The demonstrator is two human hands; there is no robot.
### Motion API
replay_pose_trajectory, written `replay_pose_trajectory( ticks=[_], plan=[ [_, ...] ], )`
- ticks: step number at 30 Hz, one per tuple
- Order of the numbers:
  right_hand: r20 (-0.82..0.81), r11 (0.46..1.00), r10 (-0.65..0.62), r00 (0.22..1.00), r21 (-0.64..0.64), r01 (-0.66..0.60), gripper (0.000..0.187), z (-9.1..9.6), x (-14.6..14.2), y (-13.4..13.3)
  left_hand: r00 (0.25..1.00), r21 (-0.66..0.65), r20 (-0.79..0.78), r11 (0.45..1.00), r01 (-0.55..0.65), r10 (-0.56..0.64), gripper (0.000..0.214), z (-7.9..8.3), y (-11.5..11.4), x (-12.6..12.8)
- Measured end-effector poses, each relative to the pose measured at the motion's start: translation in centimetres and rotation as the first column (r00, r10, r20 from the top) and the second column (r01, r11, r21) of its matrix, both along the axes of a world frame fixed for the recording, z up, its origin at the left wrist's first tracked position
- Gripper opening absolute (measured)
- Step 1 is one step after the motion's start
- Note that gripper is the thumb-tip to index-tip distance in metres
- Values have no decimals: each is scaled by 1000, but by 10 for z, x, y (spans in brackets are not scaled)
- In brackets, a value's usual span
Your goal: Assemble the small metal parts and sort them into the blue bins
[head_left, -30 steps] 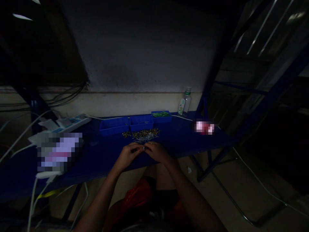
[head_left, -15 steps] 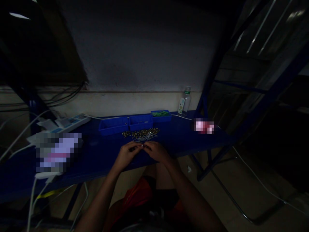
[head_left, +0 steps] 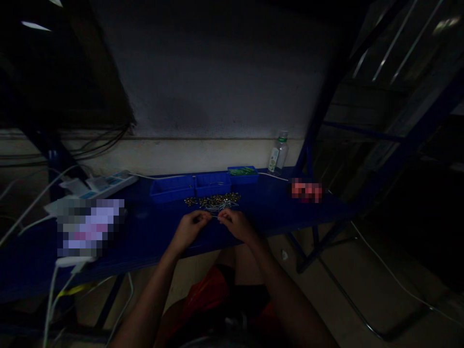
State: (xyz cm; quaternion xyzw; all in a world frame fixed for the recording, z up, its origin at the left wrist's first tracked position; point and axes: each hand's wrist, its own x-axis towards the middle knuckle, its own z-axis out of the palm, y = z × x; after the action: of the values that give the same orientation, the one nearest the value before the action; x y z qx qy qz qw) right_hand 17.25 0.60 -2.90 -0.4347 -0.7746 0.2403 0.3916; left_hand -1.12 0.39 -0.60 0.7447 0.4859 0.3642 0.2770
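Holding thin pale piece (head_left: 215,217) between left hand (head_left: 189,228), right hand (head_left: 236,225).

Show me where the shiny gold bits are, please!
In the head view, the gold bits lie just left of centre on the blue table, between the middle blue tray and the person's left hand and right hand.

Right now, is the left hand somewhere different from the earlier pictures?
Yes, a little: judged against the middle blue bin, the left hand has shifted slightly leftward, opening a small gap from the right hand.
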Motion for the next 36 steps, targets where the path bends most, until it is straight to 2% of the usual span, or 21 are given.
replay_pose_trajectory(
  ticks=[4,10,19,31,36],
  plan=[
    [112,999,34,993,29,-38,10,0,-1,-2,998,7,51,1000,19,-19,32,5,-4,1],
    [228,994,27,973,97,-50,9,5,-1,-5,985,7,44,986,166,-166,27,5,-7,4],
    [275,989,24,961,131,-62,6,3,-1,-4,975,26,35,976,217,-218,25,1,-5,3],
    [296,988,10,955,146,-55,6,4,-1,-5,977,29,37,978,209,-210,25,0,-6,3],
    [262,991,2,965,127,-37,6,4,-1,-6,987,17,51,989,149,-150,26,4,-9,5]
  ],
)
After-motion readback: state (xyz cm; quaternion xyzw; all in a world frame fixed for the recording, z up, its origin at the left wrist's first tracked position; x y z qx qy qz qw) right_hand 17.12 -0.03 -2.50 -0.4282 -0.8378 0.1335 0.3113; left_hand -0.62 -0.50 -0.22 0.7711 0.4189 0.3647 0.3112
